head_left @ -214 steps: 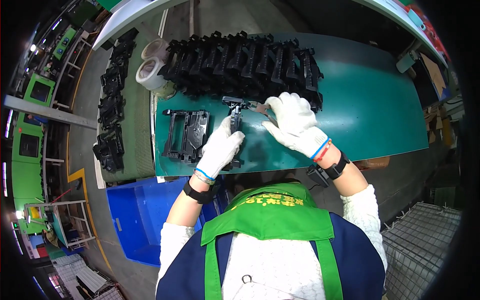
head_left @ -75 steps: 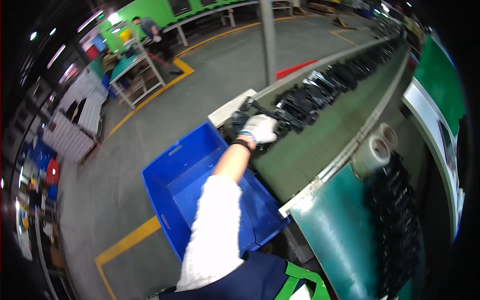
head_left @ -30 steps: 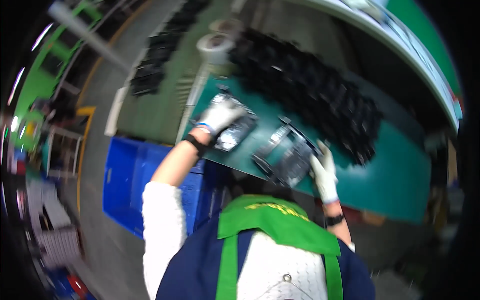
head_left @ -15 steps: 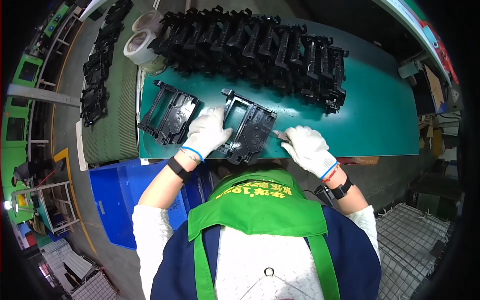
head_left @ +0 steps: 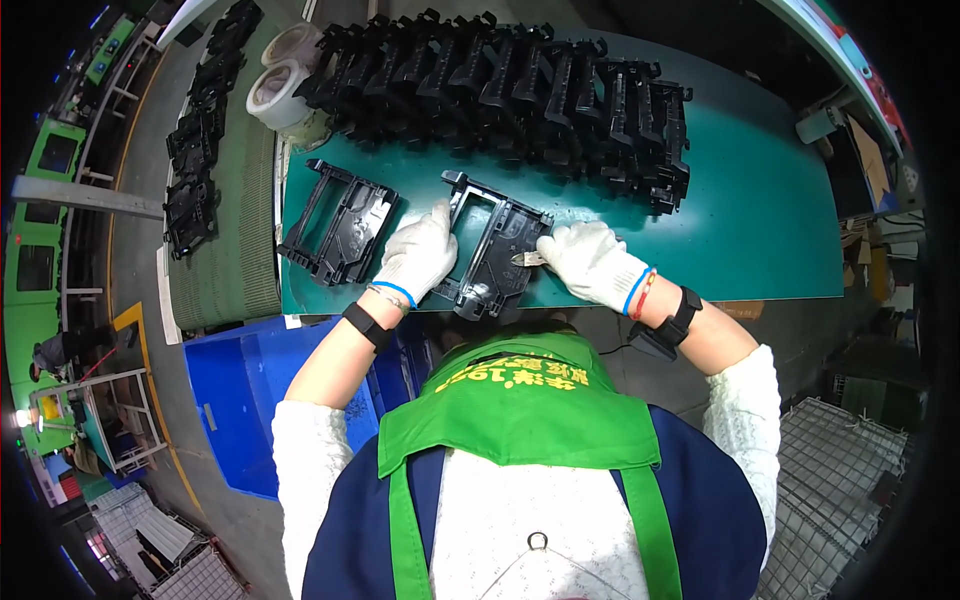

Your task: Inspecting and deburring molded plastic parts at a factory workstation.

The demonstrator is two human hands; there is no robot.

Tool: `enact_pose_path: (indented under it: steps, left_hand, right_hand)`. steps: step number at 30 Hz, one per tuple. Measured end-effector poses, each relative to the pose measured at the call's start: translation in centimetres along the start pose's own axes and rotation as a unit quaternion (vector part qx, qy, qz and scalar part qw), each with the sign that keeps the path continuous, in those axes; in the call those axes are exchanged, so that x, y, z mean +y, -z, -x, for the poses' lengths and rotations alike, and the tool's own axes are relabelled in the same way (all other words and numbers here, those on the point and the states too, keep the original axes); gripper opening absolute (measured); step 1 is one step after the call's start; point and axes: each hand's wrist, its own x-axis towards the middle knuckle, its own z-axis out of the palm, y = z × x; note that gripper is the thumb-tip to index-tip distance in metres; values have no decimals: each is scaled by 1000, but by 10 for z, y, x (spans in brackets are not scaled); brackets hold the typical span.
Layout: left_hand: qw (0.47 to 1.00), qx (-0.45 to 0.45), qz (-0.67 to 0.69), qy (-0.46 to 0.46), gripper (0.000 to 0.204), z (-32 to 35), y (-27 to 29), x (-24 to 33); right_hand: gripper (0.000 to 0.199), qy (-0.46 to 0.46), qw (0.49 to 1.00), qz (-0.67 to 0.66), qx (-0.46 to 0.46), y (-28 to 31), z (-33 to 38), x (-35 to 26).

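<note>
A black plastic frame (head_left: 512,247) with a rectangular opening lies tilted at the table's near edge, partly overhanging it. My white-gloved left hand (head_left: 420,250) grips its left side, the index finger stretched along the rail. In my gloved right hand (head_left: 588,258) is a small knife (head_left: 527,259), its short metal blade over the frame's right part. Whether the blade touches the plastic I cannot tell. A second, similar black frame (head_left: 350,225) lies flat just left of my left hand.
Many similar black frames (head_left: 520,95) stand in a row along the back of the green table (head_left: 760,220). Rolls of clear tape (head_left: 275,90) sit at the back left. Left are a conveyor belt (head_left: 235,230) carrying more frames and a blue bin (head_left: 240,400) below.
My right hand has moved left and slightly up, bringing the knife from beside the frame to above its right part. My left hand keeps its hold, its index finger now straighter.
</note>
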Motion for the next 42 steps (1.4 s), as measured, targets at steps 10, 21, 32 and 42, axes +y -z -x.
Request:
enact_pose_path:
  steps: [10,21,32,42]
  left_hand:
    - [982,52,-108,-149,45,-4,17,-7]
    - [837,67,-361,-406,54,-8,92,38]
    - [817,40,-378,-434,52,-7,108,54]
    - [946,-31,322,34,62,24,109,17]
  right_hand:
    - [32,70,974,-204,-68,76,27,10]
    - [52,64,985,-148,66,107,19,59]
    - [34,97,991,-36,90,111,15,60]
    - [38,-32,914,-185,359,73,36,28]
